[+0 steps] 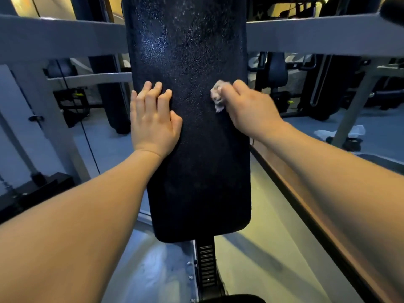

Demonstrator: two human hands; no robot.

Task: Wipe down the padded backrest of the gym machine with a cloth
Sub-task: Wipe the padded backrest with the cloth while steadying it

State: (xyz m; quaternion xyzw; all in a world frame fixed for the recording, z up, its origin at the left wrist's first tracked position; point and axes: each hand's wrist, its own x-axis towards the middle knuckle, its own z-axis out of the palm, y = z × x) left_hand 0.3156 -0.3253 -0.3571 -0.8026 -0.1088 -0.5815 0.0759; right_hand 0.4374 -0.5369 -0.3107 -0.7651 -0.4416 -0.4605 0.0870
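Left hand [153,121]: fingers straight, flat on the black backrest pad [192,171].
Right hand [249,108]: grips a crumpled cloth [217,96] against the pad.

A black padded backrest [192,171] runs down the centre of the frame. The left grip [153,123], a bare hand, lies flat on its left edge, fingers straight. The right grip [249,110] clutches a crumpled pale cloth [217,97] against the pad's right side. Grey frame bars [65,38] cross behind it at upper left.

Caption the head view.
Right hand presses a crumpled cloth on the padded backrest; left hand rests flat on it.
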